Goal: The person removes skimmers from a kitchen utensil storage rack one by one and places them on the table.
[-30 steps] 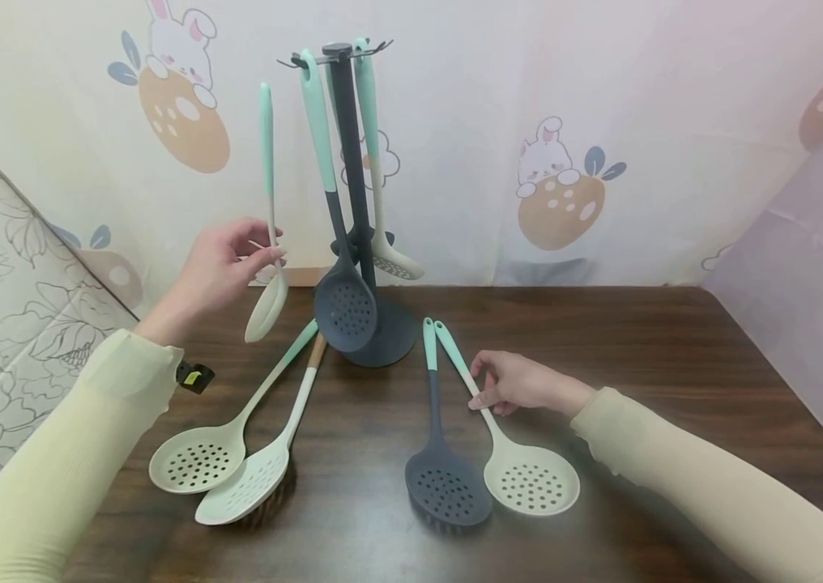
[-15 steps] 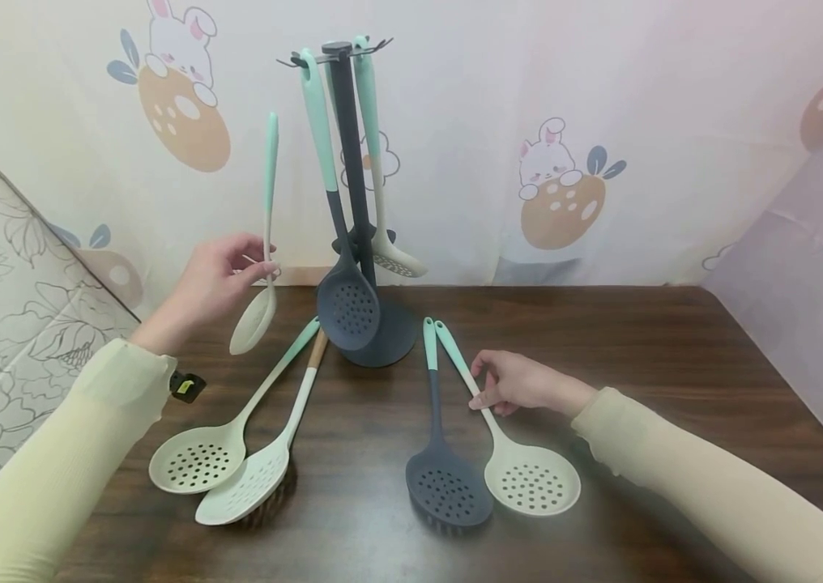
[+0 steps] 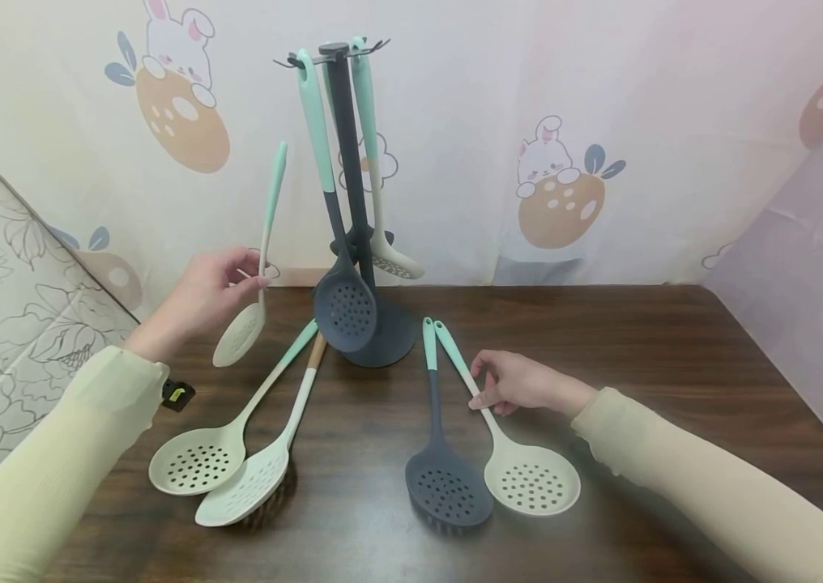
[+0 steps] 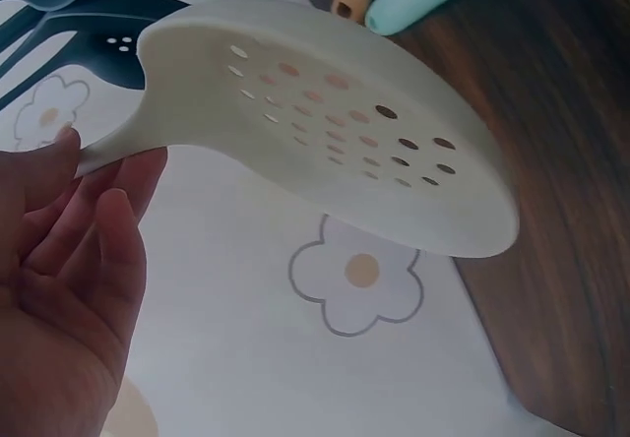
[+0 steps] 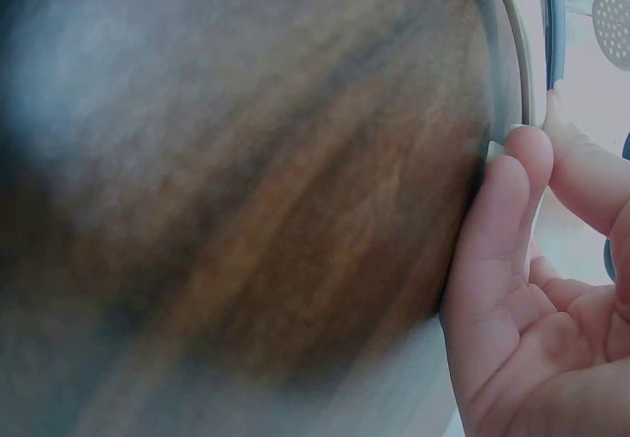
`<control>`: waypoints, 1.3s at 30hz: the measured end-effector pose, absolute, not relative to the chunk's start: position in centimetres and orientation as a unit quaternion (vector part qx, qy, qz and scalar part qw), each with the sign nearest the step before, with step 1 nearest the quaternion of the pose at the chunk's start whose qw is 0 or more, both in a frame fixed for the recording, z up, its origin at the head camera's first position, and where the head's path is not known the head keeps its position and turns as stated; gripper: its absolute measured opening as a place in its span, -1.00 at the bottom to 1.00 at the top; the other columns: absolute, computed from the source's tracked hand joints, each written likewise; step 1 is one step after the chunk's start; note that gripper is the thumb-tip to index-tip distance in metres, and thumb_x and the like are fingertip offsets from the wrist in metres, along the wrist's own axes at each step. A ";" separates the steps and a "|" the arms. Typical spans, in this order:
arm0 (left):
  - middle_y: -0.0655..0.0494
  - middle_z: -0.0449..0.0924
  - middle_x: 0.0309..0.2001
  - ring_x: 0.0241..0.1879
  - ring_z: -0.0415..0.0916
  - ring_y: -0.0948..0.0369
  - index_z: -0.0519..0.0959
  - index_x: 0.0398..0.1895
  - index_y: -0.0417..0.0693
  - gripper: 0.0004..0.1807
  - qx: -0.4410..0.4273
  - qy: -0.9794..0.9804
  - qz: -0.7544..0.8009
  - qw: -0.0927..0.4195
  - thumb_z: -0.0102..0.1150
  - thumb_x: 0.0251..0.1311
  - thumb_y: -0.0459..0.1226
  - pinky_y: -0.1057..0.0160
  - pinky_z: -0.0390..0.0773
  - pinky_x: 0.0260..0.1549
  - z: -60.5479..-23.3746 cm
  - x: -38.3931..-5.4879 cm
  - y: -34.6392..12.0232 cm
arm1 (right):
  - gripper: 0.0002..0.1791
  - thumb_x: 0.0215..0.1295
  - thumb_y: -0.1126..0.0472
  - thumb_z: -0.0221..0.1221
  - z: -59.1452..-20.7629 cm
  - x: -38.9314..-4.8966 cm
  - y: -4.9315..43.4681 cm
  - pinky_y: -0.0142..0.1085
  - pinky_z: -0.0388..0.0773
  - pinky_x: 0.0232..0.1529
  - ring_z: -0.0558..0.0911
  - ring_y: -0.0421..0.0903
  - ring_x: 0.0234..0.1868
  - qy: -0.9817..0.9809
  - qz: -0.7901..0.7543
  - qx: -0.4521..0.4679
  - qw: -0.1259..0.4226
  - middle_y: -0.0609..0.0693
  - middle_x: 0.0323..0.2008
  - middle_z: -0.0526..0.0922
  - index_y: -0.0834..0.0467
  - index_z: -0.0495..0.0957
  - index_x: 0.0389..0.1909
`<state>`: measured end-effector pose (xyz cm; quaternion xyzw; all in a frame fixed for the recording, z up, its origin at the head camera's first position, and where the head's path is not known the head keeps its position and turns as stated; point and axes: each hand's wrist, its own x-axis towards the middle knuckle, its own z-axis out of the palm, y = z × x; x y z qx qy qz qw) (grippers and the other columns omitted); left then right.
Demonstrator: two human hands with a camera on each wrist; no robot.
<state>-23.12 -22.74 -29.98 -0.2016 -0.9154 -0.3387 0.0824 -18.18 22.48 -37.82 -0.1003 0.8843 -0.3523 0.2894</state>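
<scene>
My left hand (image 3: 211,291) pinches a cream skimmer (image 3: 240,334) by its shaft, in the air left of the rack. Its mint handle points up and its perforated bowl hangs low; the left wrist view shows the holes in the bowl (image 4: 295,176) and the fingertips near its neck. At the right, my right hand (image 3: 528,382) holds the shaft of a second cream skimmer (image 3: 531,478) between thumb and fingers, its bowl down on the table. Beside that one lies a dark grey skimmer (image 3: 448,486), also mint-handled.
A black utensil rack (image 3: 356,170) stands at the back, with a dark skimmer (image 3: 345,312) and a cream perforated utensil (image 3: 397,263) hanging from it. Front left on the wooden table (image 3: 353,534) lie a cream skimmer (image 3: 196,461) and an overlapping white slotted turner (image 3: 247,486) with a wooden handle end.
My left hand has come down and slightly left with its skimmer, whose bowl has turned to show its perforated face and whose handle now leans right. The right hand stays put.
</scene>
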 end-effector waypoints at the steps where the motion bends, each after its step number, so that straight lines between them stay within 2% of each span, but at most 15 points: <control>1: -0.04 0.68 -0.29 -0.27 0.66 -0.01 0.59 -0.07 -0.17 -0.84 -0.198 -0.917 -0.336 0.077 0.23 0.33 -0.34 0.05 0.54 -0.27 -30.1 -23.1 -22.8 | -0.44 0.07 0.18 0.49 -37.9 -18.2 22.5 -0.22 0.58 -0.43 0.55 -0.08 -0.54 0.885 -0.353 -0.100 0.288 0.05 -0.53 0.55 0.18 0.41 0.02; 6: -0.04 0.67 -0.29 -0.32 0.65 0.05 0.60 -0.09 -0.18 -0.84 -0.188 -0.926 -0.323 0.053 0.24 0.33 -0.31 0.07 0.53 -0.33 -30.8 -23.1 -23.1 | -0.43 0.07 0.19 0.49 -38.0 -18.1 22.5 -0.22 0.58 -0.43 0.55 -0.08 -0.55 0.886 -0.353 -0.101 0.284 0.06 -0.53 0.54 0.19 0.41 0.02; 13: -0.07 0.70 -0.25 -0.26 0.66 0.01 0.58 -0.16 -0.14 -0.91 -0.190 -0.933 -0.303 0.030 0.24 0.33 -0.33 -0.02 0.56 -0.27 -31.5 -23.0 -23.2 | -0.43 0.06 0.18 0.50 -37.9 -18.2 22.5 -0.22 0.59 -0.43 0.55 -0.08 -0.55 0.885 -0.355 -0.099 0.284 0.06 -0.52 0.54 0.18 0.41 0.01; 21: 0.03 0.69 -0.33 -0.33 0.62 0.09 0.63 -0.14 -0.16 -0.88 -0.199 -0.939 -0.280 -0.009 0.24 0.33 -0.31 0.02 0.55 -0.30 -32.3 -23.0 -23.5 | -0.46 0.09 0.18 0.48 -37.9 -18.1 22.4 -0.23 0.58 -0.42 0.55 -0.08 -0.54 0.883 -0.357 -0.097 0.289 0.05 -0.51 0.55 0.17 0.41 0.01; 28: 0.03 0.68 -0.36 -0.39 0.58 0.14 0.63 -0.23 -0.10 -0.94 -0.194 -0.948 -0.252 -0.020 0.25 0.32 -0.30 0.04 0.52 -0.32 -32.7 -22.7 -23.6 | -0.45 0.07 0.19 0.49 -38.0 -18.1 22.4 -0.22 0.60 -0.44 0.56 -0.09 -0.55 0.882 -0.363 -0.105 0.283 0.06 -0.52 0.55 0.20 0.42 0.01; 39: 0.04 0.67 -0.35 -0.45 0.55 0.20 0.63 -0.17 -0.12 -0.89 -0.177 -0.955 -0.229 -0.062 0.25 0.33 -0.28 0.09 0.50 -0.37 -33.3 -22.4 -23.8 | -0.45 0.06 0.19 0.49 -38.1 -18.1 22.3 -0.22 0.60 -0.44 0.56 -0.09 -0.55 0.881 -0.365 -0.107 0.280 0.06 -0.52 0.54 0.20 0.42 -0.01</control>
